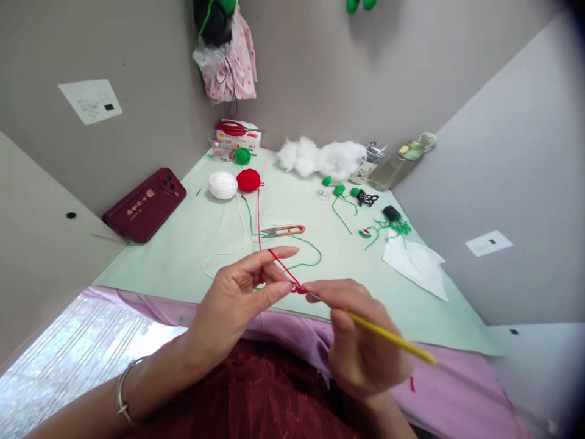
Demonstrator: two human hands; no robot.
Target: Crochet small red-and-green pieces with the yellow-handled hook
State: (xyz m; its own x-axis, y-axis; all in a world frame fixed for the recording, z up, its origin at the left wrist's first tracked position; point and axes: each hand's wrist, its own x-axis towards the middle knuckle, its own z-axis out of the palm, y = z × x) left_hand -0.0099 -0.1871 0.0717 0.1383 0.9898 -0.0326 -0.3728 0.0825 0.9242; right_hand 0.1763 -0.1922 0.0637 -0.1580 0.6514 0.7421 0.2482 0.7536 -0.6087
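Observation:
Between the thumb and fingers of my left hand (244, 289) is a small piece of red crochet (299, 289). Red yarn runs over its raised index finger and back to the red yarn ball (248, 180) on the table. My right hand (365, 335) grips a crochet hook (393, 338) with a yellow handle. The hook's metal tip meets the red piece, close to my left fingertips. Just beyond my hands lie thread snips (283, 231) with orange handles. Beside the red ball sit a white yarn ball (222, 185) and a smaller green yarn ball (242, 156).
A dark red phone (145, 205) leans at the left wall. White stuffing (320, 157) lies at the back, near a water bottle (397, 163). Green crocheted pieces (339, 191) and white cloth (415, 262) are on the right. A polka-dot bag (233, 67) hangs in the corner.

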